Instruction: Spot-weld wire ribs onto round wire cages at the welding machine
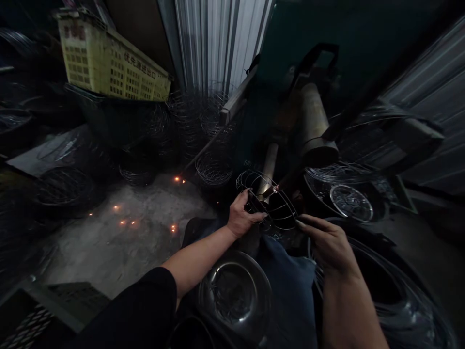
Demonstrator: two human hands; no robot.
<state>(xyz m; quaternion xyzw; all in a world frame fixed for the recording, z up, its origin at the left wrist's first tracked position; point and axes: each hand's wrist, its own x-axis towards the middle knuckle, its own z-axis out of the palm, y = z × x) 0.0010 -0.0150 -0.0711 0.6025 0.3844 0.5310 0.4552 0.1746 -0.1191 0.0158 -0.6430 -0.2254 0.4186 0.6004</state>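
A round wire frame (286, 206), made of thin metal rings and cross wires, is between my hands at the tip of a machine's metal rod. My left hand (244, 214) grips its left side, the thumb pointing right and the fingers bent around the wire. On the right, my right hand (329, 240) pinches the rim with thumb and fingertips. The lower metal rod (269, 167) reaches into the frame, with a small bright glow at a wire beside it. Below my left forearm rests a shiny metal bowl (236, 295) with fine wire pieces inside.
A thick metal cylinder (315, 121) juts from the dark green machine (267, 87). Several orange sparks lie on the concrete floor (138, 247) at left. Stacked wire rings (213, 169) stand behind, near a yellow crate (119, 63). A container (410, 291) with coiled wire stands at right.
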